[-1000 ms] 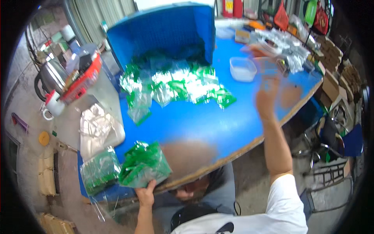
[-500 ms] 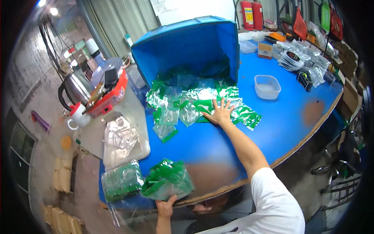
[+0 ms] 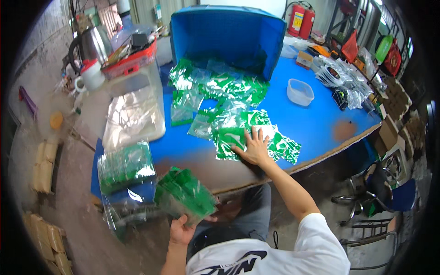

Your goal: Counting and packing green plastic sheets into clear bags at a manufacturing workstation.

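Note:
My left hand (image 3: 182, 229) grips a fanned stack of green and clear plastic bags (image 3: 187, 191) by its lower end, in front of the table edge. Stretched out with fingers spread, my right hand (image 3: 255, 147) lies flat on loose green-and-clear plastic bags (image 3: 231, 140) near the table's front. More such bags (image 3: 220, 87) spill in a heap from the mouth of a blue bin (image 3: 220, 34) tipped on its side. At the table's left corner sits a packed bundle of the same bags (image 3: 127, 166) in a clear outer bag.
Left of the loose bags stand a translucent tray (image 3: 158, 121), a red basket (image 3: 130, 64), a white mug (image 3: 93, 78) and a steel kettle (image 3: 95, 43). To the right are a clear plastic tub (image 3: 300, 93) and silvery packets (image 3: 355, 85). A chair (image 3: 403, 199) stands beyond the table's right edge.
My right hand has drawn some bags from the heap toward the table's front edge. My left hand still holds its stack, now turned more upright. The whole view has shifted.

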`<act>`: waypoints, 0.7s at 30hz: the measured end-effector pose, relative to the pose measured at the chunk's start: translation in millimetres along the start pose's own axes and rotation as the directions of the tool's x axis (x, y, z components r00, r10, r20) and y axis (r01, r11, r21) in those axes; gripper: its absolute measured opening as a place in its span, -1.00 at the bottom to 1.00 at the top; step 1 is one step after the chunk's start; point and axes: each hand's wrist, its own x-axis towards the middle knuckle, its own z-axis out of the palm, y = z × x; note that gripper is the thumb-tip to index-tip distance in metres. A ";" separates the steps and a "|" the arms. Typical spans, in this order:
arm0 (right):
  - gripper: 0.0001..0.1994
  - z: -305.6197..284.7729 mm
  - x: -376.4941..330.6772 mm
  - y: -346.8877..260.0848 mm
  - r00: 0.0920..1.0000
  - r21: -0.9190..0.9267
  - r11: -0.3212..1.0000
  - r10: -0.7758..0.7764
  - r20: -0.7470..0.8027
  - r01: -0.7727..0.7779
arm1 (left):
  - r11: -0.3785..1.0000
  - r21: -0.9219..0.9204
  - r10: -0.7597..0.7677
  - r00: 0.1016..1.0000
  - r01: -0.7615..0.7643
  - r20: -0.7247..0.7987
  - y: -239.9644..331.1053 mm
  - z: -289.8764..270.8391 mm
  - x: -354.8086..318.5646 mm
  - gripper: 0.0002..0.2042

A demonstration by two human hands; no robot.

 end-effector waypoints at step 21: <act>-0.60 -92.5 -71.0 -91.5 0.705 0.796 0.600 -0.532 0.469 -0.077 | 0.501 0.828 -0.051 0.947 -0.251 0.318 47.1 21.7 -6.1 -0.32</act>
